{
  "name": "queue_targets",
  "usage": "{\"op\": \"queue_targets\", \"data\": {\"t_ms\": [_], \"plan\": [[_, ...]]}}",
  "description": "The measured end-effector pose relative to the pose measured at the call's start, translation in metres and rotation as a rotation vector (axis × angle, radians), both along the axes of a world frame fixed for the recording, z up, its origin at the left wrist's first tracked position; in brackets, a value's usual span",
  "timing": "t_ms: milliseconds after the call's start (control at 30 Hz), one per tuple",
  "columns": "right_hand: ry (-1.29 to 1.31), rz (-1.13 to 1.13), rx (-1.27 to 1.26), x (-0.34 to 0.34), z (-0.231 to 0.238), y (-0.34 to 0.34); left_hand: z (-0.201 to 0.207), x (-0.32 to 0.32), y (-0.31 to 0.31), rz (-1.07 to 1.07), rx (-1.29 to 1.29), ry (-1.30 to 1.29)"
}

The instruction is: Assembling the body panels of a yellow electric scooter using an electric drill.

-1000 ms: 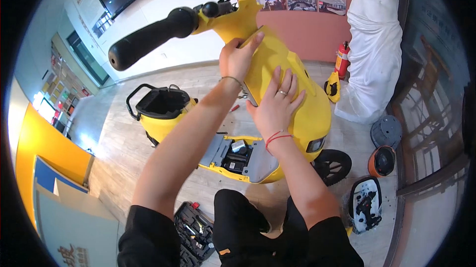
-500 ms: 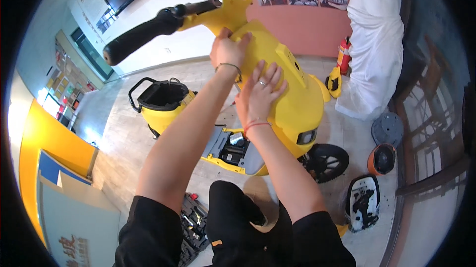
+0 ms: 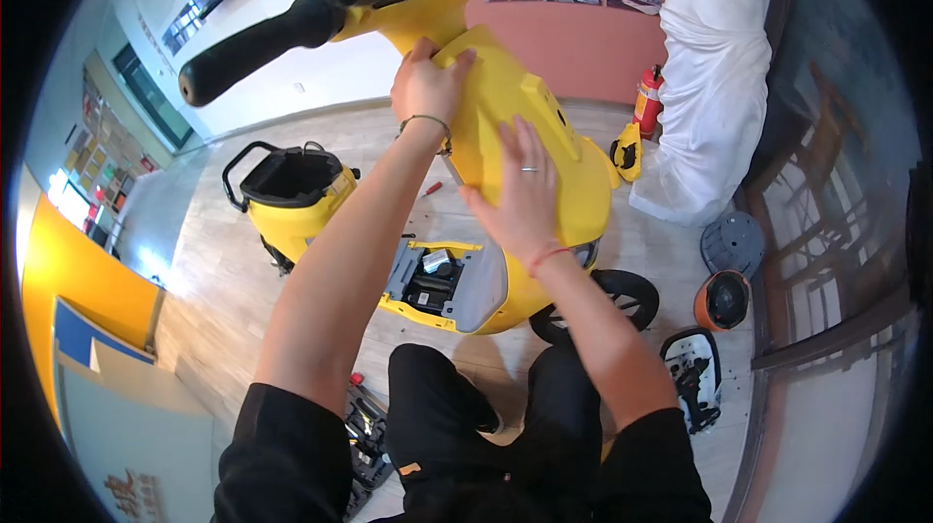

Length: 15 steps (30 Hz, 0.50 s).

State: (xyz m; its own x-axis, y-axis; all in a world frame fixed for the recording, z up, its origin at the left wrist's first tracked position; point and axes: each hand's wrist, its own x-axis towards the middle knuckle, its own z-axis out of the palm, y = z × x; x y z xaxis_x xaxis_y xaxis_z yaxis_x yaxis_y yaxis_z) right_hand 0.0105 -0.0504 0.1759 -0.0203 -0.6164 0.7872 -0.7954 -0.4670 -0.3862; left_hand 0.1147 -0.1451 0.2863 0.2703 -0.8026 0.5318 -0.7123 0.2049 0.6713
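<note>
In front of me stands a yellow scooter with a large front panel (image 3: 486, 86) below its handlebar (image 3: 262, 47). My left hand (image 3: 426, 93) grips the panel's upper left edge, with the thumb on its face and some fingertips out of sight behind the edge. Lower down, my right hand (image 3: 525, 183) lies with fingers stretched against the panel's surface. Below my hands, the footboard (image 3: 476, 290) has an uncovered compartment (image 3: 432, 280) with black parts inside. A black wheel (image 3: 630, 299) shows partly behind my right forearm.
A yellow bin-like body piece (image 3: 292, 197) with a black rim stands left. A red-handled tool (image 3: 433, 189) lies on the floor. Near my legs is a tool case (image 3: 367, 435). Rightward are an orange-and-black bowl-shaped object (image 3: 722, 299), a grey round cover (image 3: 732, 243) and a fire extinguisher (image 3: 647, 100).
My right hand has shifted slightly lower relative to the panel, and its fingers now point more upward. My left hand keeps its place on the edge. The whole view has shifted a little.
</note>
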Motion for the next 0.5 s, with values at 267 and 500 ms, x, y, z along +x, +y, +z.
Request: {"op": "queue_targets", "data": {"t_ms": [267, 500], "plan": [[-0.68, 0.148, -0.125, -0.1, 0.034, -0.013, 0.001, 0.002, 0.002, -0.117, 0.029, -0.025], [-0.633, -0.059, -0.136, -0.001, 0.01, -0.048, 0.002, -0.012, 0.004, -0.066, -0.029, -0.02]]}}
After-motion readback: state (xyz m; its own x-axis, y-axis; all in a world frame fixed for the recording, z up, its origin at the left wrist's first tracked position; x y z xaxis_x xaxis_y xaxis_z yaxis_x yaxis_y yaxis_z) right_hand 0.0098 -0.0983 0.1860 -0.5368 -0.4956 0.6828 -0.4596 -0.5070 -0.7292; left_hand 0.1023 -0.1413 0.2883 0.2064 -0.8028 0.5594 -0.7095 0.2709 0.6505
